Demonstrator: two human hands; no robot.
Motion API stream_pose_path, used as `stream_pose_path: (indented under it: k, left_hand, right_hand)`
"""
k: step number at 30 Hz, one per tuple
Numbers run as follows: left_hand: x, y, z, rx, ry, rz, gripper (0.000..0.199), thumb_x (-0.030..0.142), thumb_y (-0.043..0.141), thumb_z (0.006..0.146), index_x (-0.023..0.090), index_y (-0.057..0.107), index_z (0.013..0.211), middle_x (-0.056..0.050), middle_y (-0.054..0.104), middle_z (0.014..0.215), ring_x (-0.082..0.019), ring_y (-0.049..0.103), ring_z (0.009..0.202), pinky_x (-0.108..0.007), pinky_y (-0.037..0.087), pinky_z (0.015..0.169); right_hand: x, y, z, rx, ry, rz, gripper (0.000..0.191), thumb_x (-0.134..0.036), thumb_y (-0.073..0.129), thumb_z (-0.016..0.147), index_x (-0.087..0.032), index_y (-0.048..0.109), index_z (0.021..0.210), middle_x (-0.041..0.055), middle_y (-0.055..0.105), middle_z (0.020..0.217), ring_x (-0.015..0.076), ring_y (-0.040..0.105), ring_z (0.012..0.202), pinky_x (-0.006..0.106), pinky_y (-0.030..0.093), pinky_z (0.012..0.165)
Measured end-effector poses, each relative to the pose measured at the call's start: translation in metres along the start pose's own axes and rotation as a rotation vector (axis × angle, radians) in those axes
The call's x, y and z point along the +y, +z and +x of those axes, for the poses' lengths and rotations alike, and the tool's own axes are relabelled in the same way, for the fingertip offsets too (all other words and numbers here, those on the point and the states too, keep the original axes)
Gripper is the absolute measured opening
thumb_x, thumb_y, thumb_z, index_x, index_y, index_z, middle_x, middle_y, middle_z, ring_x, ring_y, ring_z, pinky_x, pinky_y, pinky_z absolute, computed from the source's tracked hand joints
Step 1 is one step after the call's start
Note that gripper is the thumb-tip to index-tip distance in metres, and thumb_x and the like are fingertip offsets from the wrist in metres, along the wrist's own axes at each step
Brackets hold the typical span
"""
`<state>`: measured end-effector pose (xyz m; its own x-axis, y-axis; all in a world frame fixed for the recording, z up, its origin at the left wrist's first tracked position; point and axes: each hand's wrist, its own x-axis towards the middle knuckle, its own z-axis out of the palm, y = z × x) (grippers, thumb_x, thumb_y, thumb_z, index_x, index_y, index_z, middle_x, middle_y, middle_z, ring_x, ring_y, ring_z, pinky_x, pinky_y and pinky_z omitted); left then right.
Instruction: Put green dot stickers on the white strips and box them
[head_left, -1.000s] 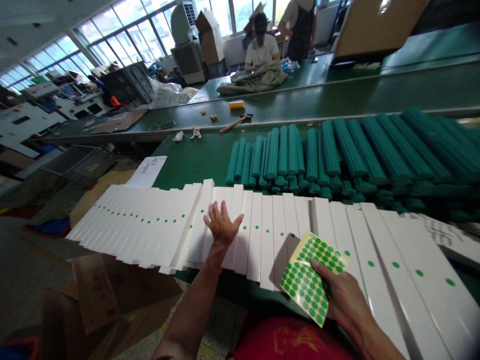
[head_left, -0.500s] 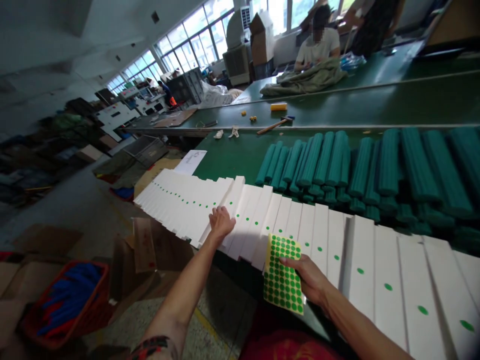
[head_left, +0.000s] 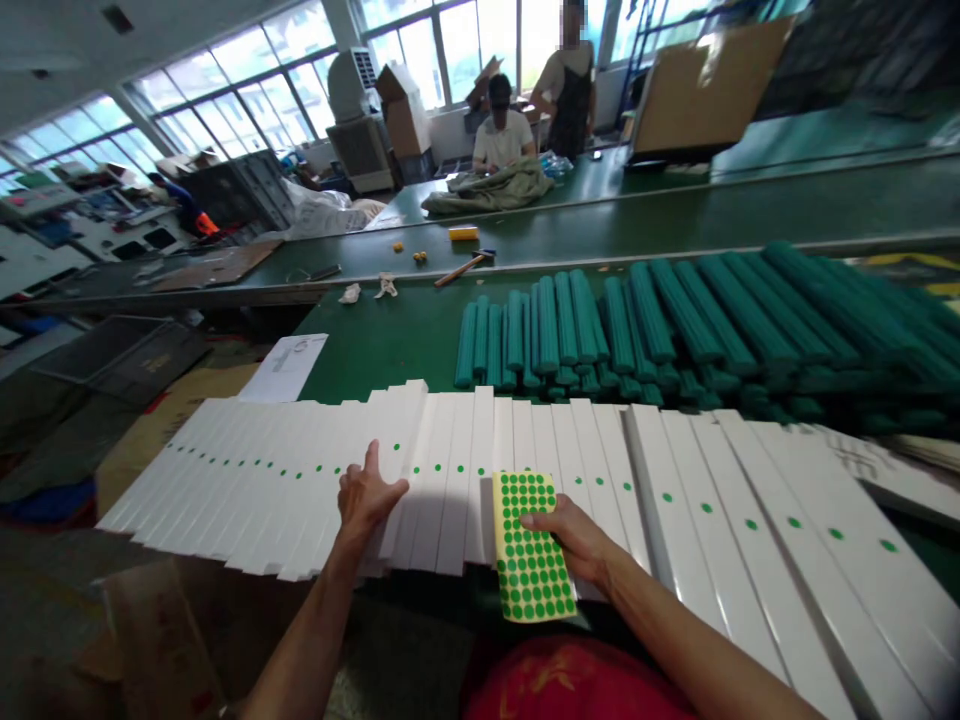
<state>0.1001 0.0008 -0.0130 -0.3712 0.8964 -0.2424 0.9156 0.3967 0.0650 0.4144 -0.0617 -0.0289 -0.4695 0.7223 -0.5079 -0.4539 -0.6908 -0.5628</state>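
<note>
Head-cam view here, 2 bare arms reaching out over a green-topped work bench (head_left: 375, 360). The left hand (head_left: 365, 500) is spread wide, palm down, thumb sticking up, sitting on a long fanned-out row of white strips (head_left: 450, 480) and holding nothing. The right hand (head_left: 566, 540) is closed around a sheet of green dot stickers (head_left: 529, 545) with yellow backing, thumb across the top of it. That sheet sits at the near edge of the row, just right of the middle, lying on the strips.

The strips overlap like a spread deck of cards, running left to right across the near side of the bench. Nearly every 1 I can see has a single green dot, so the dots make a line along the row. Under the sheet, can't tell.

Just past them is a big pile of ribbed teal bars (head_left: 637, 330), stacked in layers. To the left of that pile, a sheet of printed paper (head_left: 285, 367) hangs off the bench edge.

Further off there's a 2nd green bench with a wooden-handled hammer (head_left: 461, 270) and a yellow block (head_left: 463, 233). Beyond that, a co-worker (head_left: 502, 140) sits at a heap of olive cloth (head_left: 487, 190).
</note>
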Motion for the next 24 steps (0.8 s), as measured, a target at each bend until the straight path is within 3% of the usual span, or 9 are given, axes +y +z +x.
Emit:
stream_pose_path:
  k: [4,8,12,16,20,24]
  left_hand:
    - [0.023,-0.015,-0.033,-0.039,0.113,-0.264,0.083,0.048,0.057,0.074,0.022,0.026,0.147,-0.013,0.057,0.107,-0.031,0.056,0.103,-0.039,0.045,0.081]
    - [0.085,-0.017,-0.09,-0.103,0.383,-0.456,0.082,0.042,0.062,0.071,0.023,0.032,0.145,-0.01,0.057,0.111,-0.026,0.054,0.103,-0.036,0.043,0.089]
    - [0.166,0.018,-0.133,-0.187,0.506,-0.402,0.085,0.036,0.067,0.063,0.025,0.037,0.142,-0.009,0.058,0.101,-0.028,0.054,0.098,-0.037,0.041,0.089]
    - [0.224,0.063,-0.159,-0.101,0.456,-0.366,0.087,0.033,0.068,0.063,0.021,0.035,0.142,-0.013,0.054,0.11,-0.032,0.049,0.106,-0.043,0.037,0.093]
    - [0.25,0.082,-0.179,-0.056,0.435,-0.37,0.09,0.044,0.069,0.065,0.018,0.031,0.143,-0.019,0.048,0.118,-0.037,0.044,0.11,-0.051,0.035,0.093]
    - [0.26,0.078,-0.192,-0.124,0.571,-0.401,0.084,0.055,0.058,0.076,0.015,0.03,0.144,-0.021,0.049,0.118,-0.036,0.046,0.106,-0.051,0.037,0.092]
  right_hand:
    - [-0.009,-0.012,-0.033,-0.002,-0.088,0.034,0.028,-0.014,0.077,0.065,-0.009,0.07,0.091,0.0112,0.073,0.082,0.0227,0.069,0.072,0.04,0.055,0.072]
    - [-0.028,-0.031,-0.082,0.113,-0.178,0.04,0.021,-0.015,0.076,0.068,-0.013,0.07,0.089,0.009,0.073,0.081,0.0219,0.069,0.071,0.038,0.055,0.07]
    - [-0.046,-0.049,-0.124,0.237,-0.215,0.03,0.018,-0.018,0.078,0.068,-0.014,0.071,0.085,0.0083,0.073,0.078,0.0216,0.07,0.067,0.038,0.056,0.069]
    - [-0.049,-0.069,-0.155,0.327,-0.197,0.069,0.024,-0.018,0.081,0.063,-0.017,0.072,0.086,0.0094,0.074,0.082,0.0246,0.071,0.072,0.041,0.056,0.075]
    - [-0.042,-0.092,-0.173,0.409,-0.147,0.136,0.028,-0.017,0.081,0.063,-0.02,0.073,0.09,0.0098,0.074,0.088,0.0277,0.071,0.079,0.044,0.055,0.081]
    - [-0.044,-0.106,-0.173,0.413,-0.081,0.169,0.035,-0.016,0.081,0.061,-0.021,0.073,0.095,0.0117,0.074,0.092,0.0304,0.071,0.083,0.045,0.055,0.084]
